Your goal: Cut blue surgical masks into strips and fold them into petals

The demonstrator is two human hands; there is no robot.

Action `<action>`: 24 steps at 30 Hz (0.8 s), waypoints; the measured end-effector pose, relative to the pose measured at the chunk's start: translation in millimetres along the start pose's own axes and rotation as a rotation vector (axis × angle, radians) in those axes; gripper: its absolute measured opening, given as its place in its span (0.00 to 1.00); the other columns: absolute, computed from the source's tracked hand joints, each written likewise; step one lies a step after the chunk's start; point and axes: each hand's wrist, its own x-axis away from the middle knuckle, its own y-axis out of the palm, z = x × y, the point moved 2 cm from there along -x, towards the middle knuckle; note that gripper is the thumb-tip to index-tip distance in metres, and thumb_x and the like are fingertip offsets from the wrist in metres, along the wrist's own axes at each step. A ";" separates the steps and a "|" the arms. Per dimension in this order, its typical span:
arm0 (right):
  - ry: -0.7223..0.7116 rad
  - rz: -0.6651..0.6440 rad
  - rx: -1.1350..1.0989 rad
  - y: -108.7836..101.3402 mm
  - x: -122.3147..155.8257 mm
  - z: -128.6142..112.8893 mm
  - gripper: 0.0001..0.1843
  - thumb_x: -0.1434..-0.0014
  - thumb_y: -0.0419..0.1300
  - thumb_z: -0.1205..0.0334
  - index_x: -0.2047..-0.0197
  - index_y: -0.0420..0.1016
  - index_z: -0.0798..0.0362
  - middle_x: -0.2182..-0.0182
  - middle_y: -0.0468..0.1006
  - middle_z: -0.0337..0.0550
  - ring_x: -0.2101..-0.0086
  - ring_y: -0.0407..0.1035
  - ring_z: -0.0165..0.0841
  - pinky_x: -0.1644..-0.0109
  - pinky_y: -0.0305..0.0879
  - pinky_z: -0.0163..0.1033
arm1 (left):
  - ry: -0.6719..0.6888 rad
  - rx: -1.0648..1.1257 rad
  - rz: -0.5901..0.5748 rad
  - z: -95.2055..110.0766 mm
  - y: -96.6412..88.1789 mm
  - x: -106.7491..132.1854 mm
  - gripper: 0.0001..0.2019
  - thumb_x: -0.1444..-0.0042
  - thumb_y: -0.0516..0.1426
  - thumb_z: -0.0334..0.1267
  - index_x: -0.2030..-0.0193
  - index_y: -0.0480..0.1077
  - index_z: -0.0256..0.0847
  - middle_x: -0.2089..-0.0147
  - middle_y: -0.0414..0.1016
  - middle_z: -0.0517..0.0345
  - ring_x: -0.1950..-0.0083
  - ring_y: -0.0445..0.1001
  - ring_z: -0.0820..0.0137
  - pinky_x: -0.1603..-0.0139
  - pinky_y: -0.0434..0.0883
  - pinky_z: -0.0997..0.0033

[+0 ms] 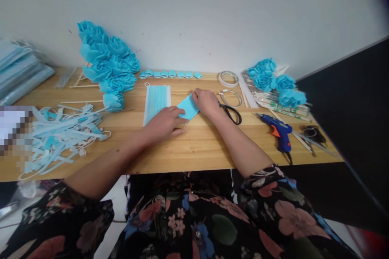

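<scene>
A folded light-blue piece of mask fabric (pixel 189 108) lies slantwise on the table between my hands. My left hand (pixel 162 125) rests at its lower left, fingers stretched out and apart, the tips touching the fabric. At the upper right end, my right hand (pixel 206 102) has its fingers bent and closed on the piece's edge. Its fingertips are partly hidden. A flat blue face mask (pixel 158 99) is just left of the piece, partly under my left hand. Black-handled scissors (pixel 240 118) lie beside my right wrist, their blades out of sight.
Small folded blue pieces (pixel 172 73) line the wall side. Blue fabric flowers (pixel 111 58) are heaped left, with more flowers (pixel 264 77) at right. Cut strips (pixel 67 133) cover the left front. Tape rolls (pixel 228 79) and a blue glue gun (pixel 283 133) lie right.
</scene>
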 end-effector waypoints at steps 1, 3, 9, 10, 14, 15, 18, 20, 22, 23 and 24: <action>0.002 0.000 -0.001 0.3 0.0 0.2 0.23 0.27 0.43 0.56 0.50 0.79 0.55 0.57 0.84 0.59 0.59 0.78 0.48 0.61 0.63 0.43 | 0.001 0.024 0.012 -0.8 -0.7 -0.6 0.16 0.35 0.57 0.44 0.46 0.77 0.40 0.41 0.74 0.41 0.39 0.71 0.53 0.41 0.69 0.51; 0.006 0.008 -0.001 0.8 0.2 0.7 0.23 0.27 0.43 0.56 0.50 0.79 0.54 0.57 0.84 0.59 0.59 0.78 0.48 0.61 0.63 0.43 | -0.019 0.078 0.066 -6.2 -4.5 -2.2 0.14 0.34 0.56 0.44 0.50 0.79 0.40 0.42 0.76 0.43 0.41 0.73 0.56 0.42 0.70 0.54; 0.006 -0.008 -0.008 -2.0 3.5 -1.0 0.24 0.27 0.42 0.55 0.48 0.77 0.55 0.57 0.84 0.59 0.58 0.78 0.46 0.59 0.62 0.42 | -0.500 0.006 0.387 -56.5 -34.1 5.2 0.17 0.32 0.49 0.42 0.55 0.78 0.39 0.53 0.81 0.48 0.50 0.76 0.62 0.46 0.71 0.61; 0.007 -0.013 -0.007 -3.1 4.4 -1.5 0.24 0.26 0.42 0.55 0.48 0.77 0.55 0.57 0.84 0.59 0.58 0.78 0.46 0.59 0.62 0.42 | -0.603 -0.038 0.388 -64.8 -37.7 8.7 0.17 0.32 0.49 0.41 0.54 0.78 0.39 0.53 0.81 0.48 0.50 0.76 0.61 0.47 0.70 0.61; -0.032 -0.004 -0.023 -5.6 8.4 -2.0 0.21 0.27 0.45 0.55 0.50 0.77 0.54 0.56 0.84 0.56 0.56 0.78 0.45 0.59 0.61 0.41 | -0.832 -0.190 0.221 -80.4 -40.1 18.8 0.21 0.36 0.52 0.43 0.41 0.73 0.37 0.45 0.78 0.43 0.44 0.73 0.54 0.44 0.68 0.58; -0.052 -0.002 -0.033 -5.4 9.2 -1.8 0.19 0.28 0.47 0.55 0.50 0.76 0.53 0.56 0.84 0.54 0.56 0.77 0.45 0.59 0.61 0.41 | -0.841 -0.216 0.188 -80.4 -38.9 19.1 0.24 0.37 0.53 0.44 0.38 0.71 0.36 0.43 0.76 0.41 0.43 0.72 0.52 0.43 0.68 0.56; -0.089 0.002 -0.063 -4.2 11.0 -0.7 0.14 0.31 0.52 0.57 0.51 0.76 0.52 0.56 0.84 0.50 0.57 0.77 0.43 0.60 0.60 0.40 | -0.832 -0.240 0.141 -77.7 -34.9 15.4 0.28 0.38 0.55 0.44 0.33 0.66 0.35 0.42 0.75 0.38 0.41 0.71 0.49 0.43 0.68 0.55; -0.092 0.009 -0.078 -3.9 12.0 -0.3 0.13 0.31 0.53 0.58 0.51 0.76 0.52 0.56 0.84 0.49 0.57 0.77 0.42 0.60 0.59 0.39 | -0.830 -0.210 0.134 -77.6 -32.4 11.8 0.27 0.39 0.54 0.40 0.33 0.67 0.36 0.45 0.77 0.40 0.44 0.73 0.50 0.44 0.68 0.56; -0.092 0.008 -0.089 -4.2 13.1 -0.7 0.13 0.31 0.52 0.59 0.51 0.76 0.52 0.55 0.83 0.49 0.56 0.76 0.41 0.60 0.59 0.39 | -0.819 -0.153 0.159 -79.9 -29.9 9.5 0.26 0.40 0.53 0.36 0.34 0.69 0.38 0.50 0.79 0.44 0.47 0.75 0.53 0.46 0.69 0.58; -0.094 0.006 -0.094 -4.6 13.7 -1.1 0.13 0.31 0.52 0.59 0.51 0.76 0.52 0.55 0.83 0.49 0.56 0.76 0.41 0.59 0.59 0.39 | -0.806 -0.120 0.185 -81.7 -28.6 9.1 0.26 0.41 0.53 0.34 0.35 0.70 0.38 0.53 0.79 0.46 0.49 0.75 0.55 0.46 0.69 0.59; -0.096 0.003 -0.097 -4.9 14.2 -1.6 0.13 0.31 0.52 0.60 0.51 0.76 0.52 0.55 0.83 0.49 0.56 0.76 0.41 0.59 0.60 0.39 | -0.792 -0.084 0.222 -84.0 -27.3 9.2 0.26 0.42 0.53 0.32 0.36 0.71 0.38 0.56 0.79 0.48 0.51 0.75 0.56 0.47 0.69 0.59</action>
